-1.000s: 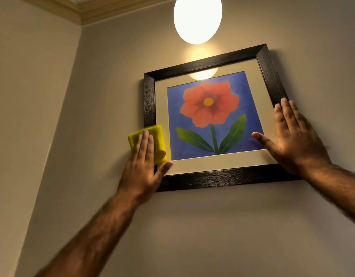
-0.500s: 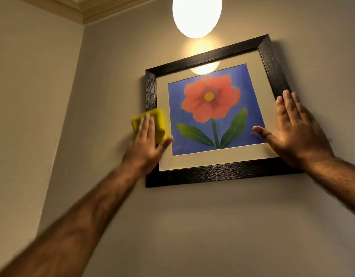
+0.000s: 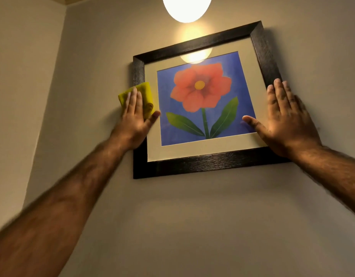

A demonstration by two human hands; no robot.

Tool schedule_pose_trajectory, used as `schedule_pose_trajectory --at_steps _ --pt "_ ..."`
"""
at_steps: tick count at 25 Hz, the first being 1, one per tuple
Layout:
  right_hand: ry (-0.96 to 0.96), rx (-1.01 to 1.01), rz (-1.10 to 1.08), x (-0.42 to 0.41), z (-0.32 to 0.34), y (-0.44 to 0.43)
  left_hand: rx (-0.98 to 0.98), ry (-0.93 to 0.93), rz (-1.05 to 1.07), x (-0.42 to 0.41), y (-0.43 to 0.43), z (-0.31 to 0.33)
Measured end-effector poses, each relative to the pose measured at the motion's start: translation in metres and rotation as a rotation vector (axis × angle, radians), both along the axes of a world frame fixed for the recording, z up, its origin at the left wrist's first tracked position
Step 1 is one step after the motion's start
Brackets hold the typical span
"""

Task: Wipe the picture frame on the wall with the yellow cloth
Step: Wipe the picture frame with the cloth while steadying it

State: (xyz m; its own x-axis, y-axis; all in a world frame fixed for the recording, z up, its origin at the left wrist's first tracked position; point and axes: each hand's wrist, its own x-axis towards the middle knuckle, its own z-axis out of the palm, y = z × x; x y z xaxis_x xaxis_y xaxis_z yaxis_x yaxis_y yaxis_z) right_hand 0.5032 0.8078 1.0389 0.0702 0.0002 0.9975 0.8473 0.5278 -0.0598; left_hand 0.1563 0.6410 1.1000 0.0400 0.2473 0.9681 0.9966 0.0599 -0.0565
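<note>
A dark wooden picture frame (image 3: 208, 164) hangs on the beige wall, holding a red flower on blue behind glass. My left hand (image 3: 133, 122) lies flat on the folded yellow cloth (image 3: 146, 92) and presses it against the frame's left side, about halfway up. The cloth covers that stretch of the dark rail. My right hand (image 3: 286, 122) rests flat and spread on the frame's right side near the lower corner, thumb reaching onto the glass.
A glowing round lamp (image 3: 186, 8) hangs above the frame and reflects in the glass. The room corner (image 3: 58, 56) runs down to the left of the frame. Bare wall (image 3: 212, 226) lies below.
My left hand has slid the yellow cloth upward along the frame's left side. The right hand stays in place on the right side. The view has shifted slightly.
</note>
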Motion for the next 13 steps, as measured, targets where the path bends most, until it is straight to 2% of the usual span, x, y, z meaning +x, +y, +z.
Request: schedule_pose_trajectory --at_steps 4,6,9,11,13 --pt "0.009 -0.003 0.013 0.0 -0.002 -0.001 -0.05 0.085 0.042 -0.009 -0.01 -0.121" --pt "0.005 -0.005 0.019 0.0 -0.002 -0.002 -0.071 0.066 0.056 -0.005 -0.016 -0.143" --pt "-0.005 -0.013 0.026 0.0 -0.002 -0.003 -0.022 0.02 0.016 0.005 -0.031 -0.129" --pt "0.004 -0.01 0.021 0.0 -0.003 -0.002 0.055 0.056 -0.014 0.006 -0.046 -0.104" --pt "-0.002 -0.008 0.018 -0.001 -0.004 -0.003 0.033 0.045 -0.036 0.003 -0.06 -0.077"
